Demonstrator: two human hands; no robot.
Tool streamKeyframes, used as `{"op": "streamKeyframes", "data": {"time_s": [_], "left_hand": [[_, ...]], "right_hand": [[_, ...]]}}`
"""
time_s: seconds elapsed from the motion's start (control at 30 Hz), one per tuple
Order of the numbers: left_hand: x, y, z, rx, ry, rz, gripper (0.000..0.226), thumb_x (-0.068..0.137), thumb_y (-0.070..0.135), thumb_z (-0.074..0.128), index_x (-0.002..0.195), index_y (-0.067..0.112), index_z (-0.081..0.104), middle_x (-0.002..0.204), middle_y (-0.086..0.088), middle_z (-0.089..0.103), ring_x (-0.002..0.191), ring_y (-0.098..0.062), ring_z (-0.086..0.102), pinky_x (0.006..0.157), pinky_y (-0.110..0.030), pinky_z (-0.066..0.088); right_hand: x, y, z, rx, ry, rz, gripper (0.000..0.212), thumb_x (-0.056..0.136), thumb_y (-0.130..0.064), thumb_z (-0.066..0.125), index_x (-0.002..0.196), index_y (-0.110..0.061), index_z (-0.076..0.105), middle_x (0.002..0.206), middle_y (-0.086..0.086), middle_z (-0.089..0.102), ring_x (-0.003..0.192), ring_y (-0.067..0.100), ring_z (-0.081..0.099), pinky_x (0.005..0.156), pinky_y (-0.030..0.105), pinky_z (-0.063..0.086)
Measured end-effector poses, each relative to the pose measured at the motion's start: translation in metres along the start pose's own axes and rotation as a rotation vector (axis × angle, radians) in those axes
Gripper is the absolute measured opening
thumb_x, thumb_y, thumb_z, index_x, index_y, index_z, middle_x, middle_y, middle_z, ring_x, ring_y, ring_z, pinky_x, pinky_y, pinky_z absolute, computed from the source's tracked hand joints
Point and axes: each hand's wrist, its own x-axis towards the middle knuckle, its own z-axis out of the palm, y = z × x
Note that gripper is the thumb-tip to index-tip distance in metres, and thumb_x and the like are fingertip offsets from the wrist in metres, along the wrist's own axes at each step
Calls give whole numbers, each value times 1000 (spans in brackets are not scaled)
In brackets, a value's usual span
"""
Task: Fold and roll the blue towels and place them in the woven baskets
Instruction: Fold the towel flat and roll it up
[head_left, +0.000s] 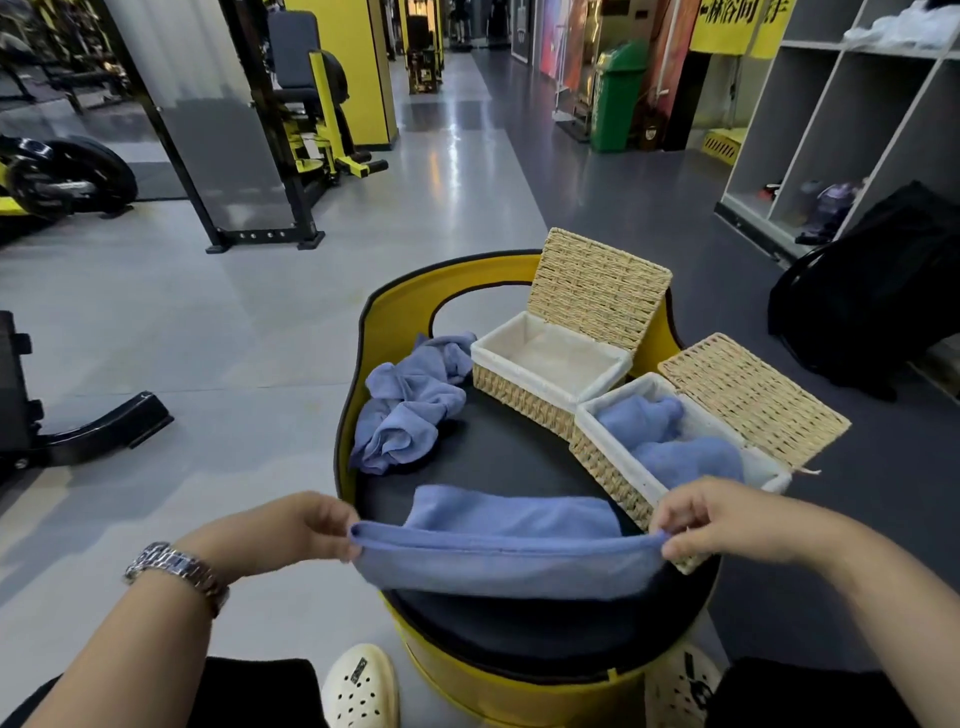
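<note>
While the left hand (306, 525) and right hand (717, 519) each pinch an end, a blue towel (509, 551) stretches taut, folded lengthwise over the bench (498, 452).

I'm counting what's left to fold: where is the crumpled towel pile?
In the head view, the crumpled towel pile lies on the left of the black pad, beside the empty basket and beyond the left hand.
</note>
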Motion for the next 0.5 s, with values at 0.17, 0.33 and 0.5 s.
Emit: {"op": "streamKeyframes", "data": {"time_s": [0.17, 0.33, 0.5], "left_hand": [[7, -8, 3, 156, -203, -178, 14, 72, 43, 66, 69, 30, 64, 68, 15, 64, 64, -4, 47, 69, -18, 39], [26, -10, 9, 275, -173, -226, 18, 88, 31, 61, 70, 29, 60, 66, 17, 66, 56, 7, 49, 66, -15, 40], [54, -11, 19, 288, 35, -188, 20, 91, 28, 56, 72, 22, 59, 69, 10, 63, 66, -10, 50, 67, -25, 41]], "right_hand": [[8, 2, 7, -65, -114, 59, 6, 84, -17, 69, 89, -20, 70, 78, -2, 71, 76, 8, 62, 77, 27, 47], [28, 9, 13, -88, -82, 112, 2, 86, -23, 65, 85, -25, 66, 72, -3, 68, 67, 5, 57, 69, 32, 44], [57, 18, 23, -253, 233, 143, 9, 88, -18, 62, 81, -22, 59, 55, -12, 59, 48, -1, 47, 52, 14, 38]]}}
